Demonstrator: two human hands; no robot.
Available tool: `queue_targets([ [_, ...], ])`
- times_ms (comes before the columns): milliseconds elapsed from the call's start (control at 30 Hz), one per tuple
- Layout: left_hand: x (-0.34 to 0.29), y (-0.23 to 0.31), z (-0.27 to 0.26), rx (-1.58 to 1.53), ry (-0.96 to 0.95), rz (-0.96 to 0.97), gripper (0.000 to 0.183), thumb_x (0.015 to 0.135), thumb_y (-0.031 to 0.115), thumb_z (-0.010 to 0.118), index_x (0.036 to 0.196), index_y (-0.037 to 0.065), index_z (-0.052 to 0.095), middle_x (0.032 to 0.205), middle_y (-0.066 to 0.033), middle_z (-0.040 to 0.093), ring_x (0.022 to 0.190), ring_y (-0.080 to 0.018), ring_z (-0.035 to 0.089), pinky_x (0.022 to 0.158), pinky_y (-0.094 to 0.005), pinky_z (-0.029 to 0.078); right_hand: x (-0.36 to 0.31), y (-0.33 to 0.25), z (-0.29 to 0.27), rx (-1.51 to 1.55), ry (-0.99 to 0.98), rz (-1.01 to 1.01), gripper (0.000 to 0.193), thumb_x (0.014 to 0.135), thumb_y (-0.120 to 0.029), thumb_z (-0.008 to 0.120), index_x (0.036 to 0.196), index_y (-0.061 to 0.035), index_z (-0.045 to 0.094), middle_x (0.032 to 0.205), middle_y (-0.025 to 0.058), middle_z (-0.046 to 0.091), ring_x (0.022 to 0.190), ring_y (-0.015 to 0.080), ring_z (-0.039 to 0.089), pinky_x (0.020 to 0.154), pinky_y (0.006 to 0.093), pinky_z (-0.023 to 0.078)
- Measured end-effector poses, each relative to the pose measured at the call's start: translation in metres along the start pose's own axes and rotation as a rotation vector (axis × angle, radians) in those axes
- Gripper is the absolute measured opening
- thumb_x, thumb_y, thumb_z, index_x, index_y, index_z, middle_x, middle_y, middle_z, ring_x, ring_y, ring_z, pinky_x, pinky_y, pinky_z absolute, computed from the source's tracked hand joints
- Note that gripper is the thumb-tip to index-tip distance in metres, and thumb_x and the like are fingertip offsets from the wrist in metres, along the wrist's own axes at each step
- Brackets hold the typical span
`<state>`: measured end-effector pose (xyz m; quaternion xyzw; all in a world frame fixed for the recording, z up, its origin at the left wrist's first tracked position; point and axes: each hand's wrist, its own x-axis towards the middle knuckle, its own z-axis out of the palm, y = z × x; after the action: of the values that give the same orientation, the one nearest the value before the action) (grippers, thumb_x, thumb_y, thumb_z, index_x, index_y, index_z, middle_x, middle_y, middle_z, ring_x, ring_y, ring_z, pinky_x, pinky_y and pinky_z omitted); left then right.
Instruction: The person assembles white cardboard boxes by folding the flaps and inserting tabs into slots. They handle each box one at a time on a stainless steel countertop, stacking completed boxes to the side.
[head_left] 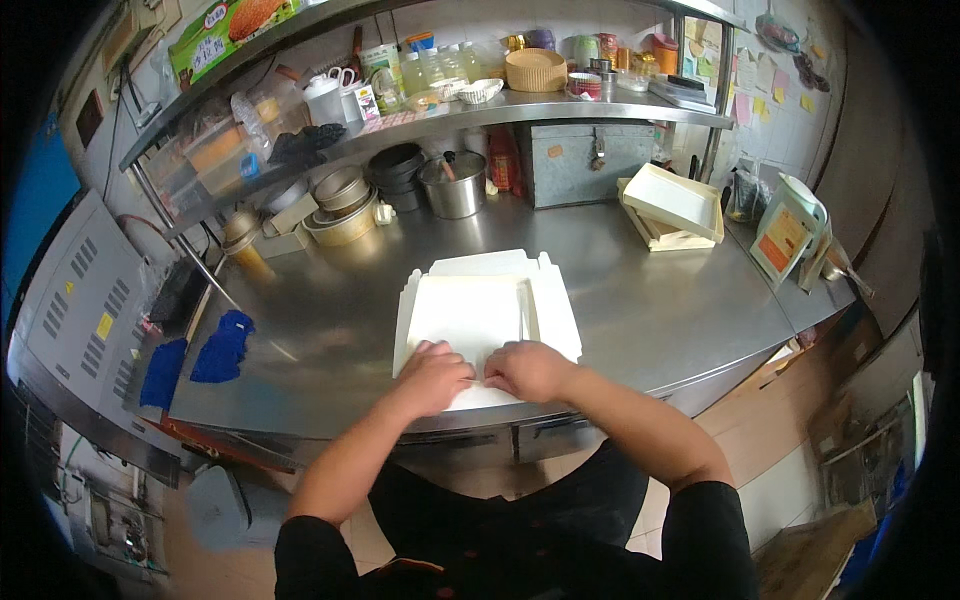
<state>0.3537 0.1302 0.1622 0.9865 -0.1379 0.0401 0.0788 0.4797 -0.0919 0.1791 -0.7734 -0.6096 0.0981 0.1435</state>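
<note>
A flat white cardboard box blank (466, 308) lies on the steel counter in front of me, with notched flaps along its far and side edges and a raised inner panel or fold. My left hand (436, 378) is curled over its near edge, the fingertips pinching the card. Close beside it, my right hand (528, 370) has its fingers bent and pressed onto the same near edge. The hands nearly meet at the middle of that edge, and the fingers partly hide the fold beneath them.
Two stacked cream trays (675, 205) sit at the back right, near a grey metal chest (588, 165). Pots (455, 186) and round pans (342, 200) line the back. Blue cloths (223, 347) lie at the left edge. A loaded shelf (540, 106) overhangs the counter (640, 300).
</note>
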Motion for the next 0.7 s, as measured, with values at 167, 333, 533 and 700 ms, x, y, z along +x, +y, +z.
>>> queue_targets([
  [167,-0.023,-0.013,-0.001,-0.029,0.015,-0.228,0.013,0.093,0.008,0.074,0.104,0.011,0.08,0.114,-0.0036,0.075,0.118,-0.0266,0.063,0.103,-0.0443,0.055,-0.032,0.044,0.015,0.004,0.024,-0.243,0.06,0.091,-0.031,0.083,0.144,-0.0087,0.068,0.151,0.0181,0.064,0.145,0.0352,0.057,0.127,0.0522,0.04],
  [333,-0.028,0.041,0.026,-0.214,0.44,0.018,0.023,0.085,0.017,0.087,0.105,0.011,0.079,0.111,-0.008,0.072,0.109,-0.0312,0.067,0.099,-0.0458,0.056,-0.025,0.029,0.018,0.241,0.037,-0.146,0.052,0.081,-0.009,0.084,0.13,-0.0058,0.069,0.14,0.0181,0.068,0.136,0.0395,0.061,0.118,0.0478,0.049],
  [533,-0.035,0.051,0.057,-0.323,0.811,-0.04,0.032,0.076,0.015,0.096,0.099,0.01,0.075,0.107,-0.008,0.072,0.102,-0.0321,0.07,0.09,-0.0454,0.057,-0.022,0.018,0.016,0.362,0.175,-0.065,0.05,0.08,-0.012,0.09,0.124,-0.0069,0.067,0.119,0.0168,0.068,0.117,0.0405,0.065,0.104,0.0469,0.053],
  [700,-0.039,0.052,0.053,-0.375,0.965,-0.001,0.028,0.078,0.007,0.09,0.096,0.007,0.07,0.103,-0.0114,0.07,0.101,-0.0344,0.068,0.087,-0.0456,0.056,-0.026,-0.009,0.003,0.593,0.22,0.033,0.05,0.083,-0.014,0.093,0.125,-0.0086,0.067,0.119,0.0137,0.066,0.111,0.0382,0.064,0.1,0.0461,0.053],
])
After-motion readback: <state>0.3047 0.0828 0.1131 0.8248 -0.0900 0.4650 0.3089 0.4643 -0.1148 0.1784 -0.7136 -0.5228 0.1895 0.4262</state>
